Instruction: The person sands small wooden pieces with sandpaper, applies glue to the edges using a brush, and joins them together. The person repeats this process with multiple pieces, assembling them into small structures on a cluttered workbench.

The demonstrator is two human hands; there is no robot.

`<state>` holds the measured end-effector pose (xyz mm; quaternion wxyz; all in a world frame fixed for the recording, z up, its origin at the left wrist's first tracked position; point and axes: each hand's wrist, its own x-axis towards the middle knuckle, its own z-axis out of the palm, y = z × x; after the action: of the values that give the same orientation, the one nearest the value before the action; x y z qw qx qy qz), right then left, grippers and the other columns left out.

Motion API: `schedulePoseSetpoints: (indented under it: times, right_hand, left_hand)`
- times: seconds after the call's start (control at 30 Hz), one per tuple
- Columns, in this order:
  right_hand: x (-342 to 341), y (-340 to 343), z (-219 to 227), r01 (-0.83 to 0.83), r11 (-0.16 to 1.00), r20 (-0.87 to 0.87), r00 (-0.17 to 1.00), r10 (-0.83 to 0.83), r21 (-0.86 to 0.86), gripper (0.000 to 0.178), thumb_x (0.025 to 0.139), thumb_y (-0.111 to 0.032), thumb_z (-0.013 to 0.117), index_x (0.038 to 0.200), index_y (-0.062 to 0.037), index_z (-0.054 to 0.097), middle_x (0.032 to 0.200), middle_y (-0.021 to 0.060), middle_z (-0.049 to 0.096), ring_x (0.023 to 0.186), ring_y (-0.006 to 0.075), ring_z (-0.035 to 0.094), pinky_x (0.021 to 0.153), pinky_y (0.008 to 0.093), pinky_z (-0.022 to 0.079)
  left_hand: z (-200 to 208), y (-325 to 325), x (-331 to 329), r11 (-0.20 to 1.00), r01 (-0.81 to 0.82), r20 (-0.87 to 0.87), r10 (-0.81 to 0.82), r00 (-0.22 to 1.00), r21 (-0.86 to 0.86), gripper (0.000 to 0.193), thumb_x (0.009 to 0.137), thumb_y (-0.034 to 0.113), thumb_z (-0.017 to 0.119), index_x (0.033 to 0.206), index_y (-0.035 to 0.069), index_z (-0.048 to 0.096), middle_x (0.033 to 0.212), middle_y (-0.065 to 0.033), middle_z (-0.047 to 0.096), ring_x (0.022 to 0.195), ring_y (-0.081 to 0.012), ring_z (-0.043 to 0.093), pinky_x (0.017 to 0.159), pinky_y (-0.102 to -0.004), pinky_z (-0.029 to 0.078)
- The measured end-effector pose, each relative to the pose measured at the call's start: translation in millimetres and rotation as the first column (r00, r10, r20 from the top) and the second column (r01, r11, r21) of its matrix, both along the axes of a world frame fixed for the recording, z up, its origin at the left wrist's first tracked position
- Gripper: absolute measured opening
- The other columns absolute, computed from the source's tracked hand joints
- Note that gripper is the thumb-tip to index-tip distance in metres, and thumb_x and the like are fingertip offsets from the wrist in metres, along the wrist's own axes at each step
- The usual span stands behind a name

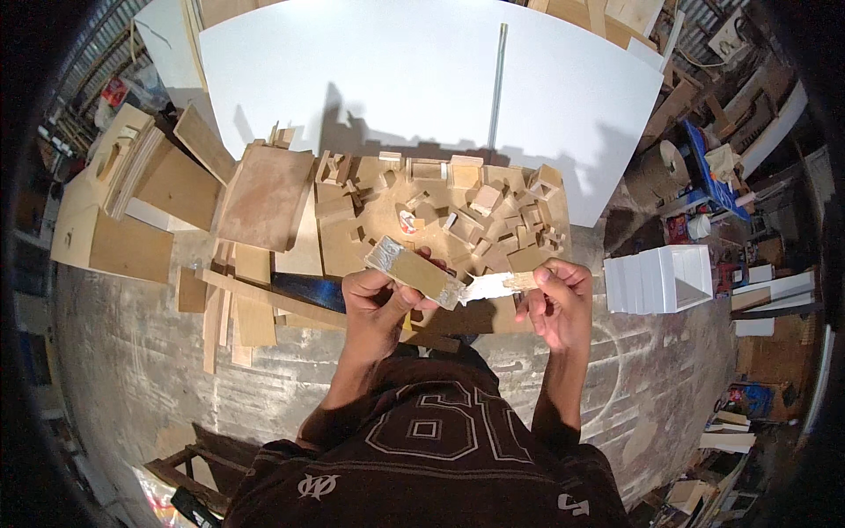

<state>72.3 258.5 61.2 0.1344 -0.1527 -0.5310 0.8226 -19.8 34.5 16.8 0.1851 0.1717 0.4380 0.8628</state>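
Observation:
My left hand (377, 299) grips a small rectangular wooden block (421, 274) between thumb and fingers, tilted above the near edge of the worktable. Greyish-white patches coat both ends of the block. In my right hand (563, 301) a short flat wooden stick (523, 281) is pinched between thumb and fingers. Its left part is covered in a white, paste-like substance (487, 287) and touches or nearly touches the block's right end. Beyond my hands, several small wooden blocks and open box shapes (464, 227) lie on the tan tabletop (339, 248). A small red-and-white container (407, 221) stands among them.
A large white panel (422, 79) rises behind the table. Wooden boards (266, 198) and strips (255, 304) are stacked at the left, beside a plywood box (114, 238). White stacked bins (656, 280) stand on the concrete floor (651, 370) at the right. A blue rack (715, 172) is farther right.

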Motion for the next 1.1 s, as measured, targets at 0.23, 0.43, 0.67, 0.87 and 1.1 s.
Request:
schedulePoseSetpoints:
  times: [0.23,0.43,0.67,0.87,1.1]
  right_hand:
    - [-6.9,-11.0,-16.0,-0.080,0.992,0.062,0.994,0.086,-0.098,0.022,0.094,-0.011,0.063,0.078,0.0034,0.062,0.056,0.0056,0.055,0.035,0.0101,0.045,0.042,0.0286,0.054]
    - [-2.3,-4.8,-34.3,-0.022,0.989,0.026,0.999,0.026,-0.144,0.020,0.095,-0.011,0.063,0.081,0.0032,0.064,0.057,0.0055,0.055,0.036,0.0110,0.046,0.044,0.0295,0.053]
    - [-9.7,-8.5,-37.3,0.104,0.991,-0.023,0.994,-0.106,-0.084,0.016,0.096,-0.012,0.063,0.088,0.0013,0.066,0.059,0.0056,0.056,0.039,0.0118,0.048,0.045,0.0308,0.052]
    - [-10.9,-2.2,-43.3,0.134,0.991,-0.009,0.991,-0.134,0.003,0.017,0.097,-0.015,0.065,0.093,0.0014,0.067,0.064,0.0062,0.060,0.045,0.0122,0.052,0.047,0.0306,0.052]
    - [-29.3,-24.6,-44.8,0.087,0.995,-0.060,0.994,-0.090,-0.049,0.020,0.098,-0.019,0.065,0.095,0.0009,0.066,0.068,0.0076,0.065,0.052,0.0136,0.058,0.053,0.0299,0.053]
  left_hand:
    - [-1.7,5.2,-0.5,0.999,-0.036,0.022,0.035,0.999,0.028,0.044,0.089,0.024,0.077,0.119,-0.006,0.065,0.111,-0.0154,0.070,0.097,-0.0215,0.069,0.081,-0.0312,0.058]
    - [-8.5,-1.3,-8.5,0.992,-0.120,0.077,0.121,0.990,-0.027,0.035,0.090,0.016,0.076,0.117,-0.004,0.067,0.104,-0.0118,0.072,0.085,-0.0123,0.067,0.070,-0.0229,0.055]
    - [-7.7,-15.3,-19.2,0.967,-0.144,-0.041,0.139,0.990,-0.212,0.024,0.087,0.005,0.076,0.109,-0.004,0.069,0.092,-0.0065,0.070,0.074,-0.0106,0.065,0.065,-0.0241,0.054]
    - [-12.5,-24.7,-26.3,0.938,-0.203,-0.109,0.179,0.978,-0.280,0.021,0.082,-0.005,0.077,0.101,-0.004,0.069,0.092,-0.0071,0.070,0.074,-0.0124,0.066,0.062,-0.0255,0.055]
    - [-12.0,-15.7,-25.6,0.948,-0.114,-0.009,0.117,0.993,-0.297,0.023,0.077,-0.004,0.082,0.094,0.000,0.066,0.087,-0.0042,0.069,0.078,-0.0114,0.066,0.065,-0.0247,0.054]
